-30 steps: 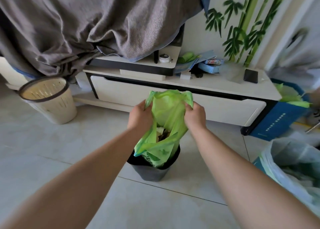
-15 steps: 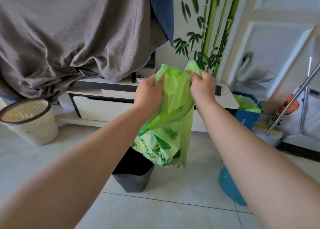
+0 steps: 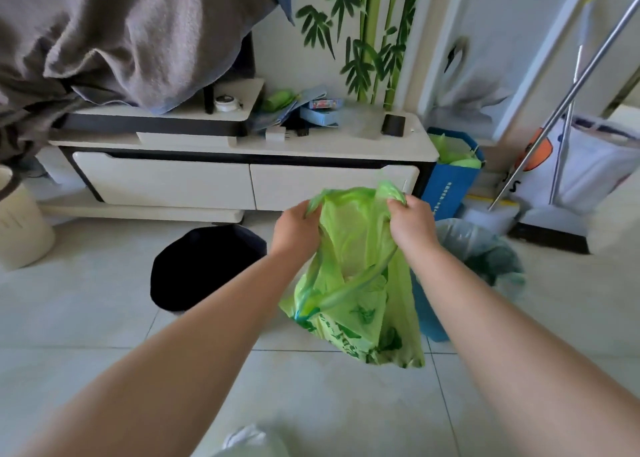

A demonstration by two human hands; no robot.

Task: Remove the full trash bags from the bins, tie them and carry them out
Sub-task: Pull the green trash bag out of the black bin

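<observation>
A green trash bag [image 3: 356, 304] with dark green print hangs in the air in front of me, clear of its bin. My left hand [image 3: 296, 226] grips the bag's left top edge and my right hand [image 3: 410, 222] grips the right top edge, so the mouth is held apart between them. The small black bin [image 3: 204, 266] stands on the floor to the left of the bag, dark inside. Behind the bag on the right stands a blue bin [image 3: 429, 314] lined with a pale translucent bag [image 3: 481, 248] holding trash.
A low white cabinet [image 3: 242, 179] runs along the wall behind, cluttered on top and draped with a grey blanket [image 3: 114, 34]. A cream basket [image 3: 20, 224] stands far left. A blue box [image 3: 450, 179] with green bags, metal poles [image 3: 561, 110] and a white bag stand right.
The green bag has come fully out of the black bin and moved right and lower, now hanging beside the bin. Both hands keep their grip on its top edges.
</observation>
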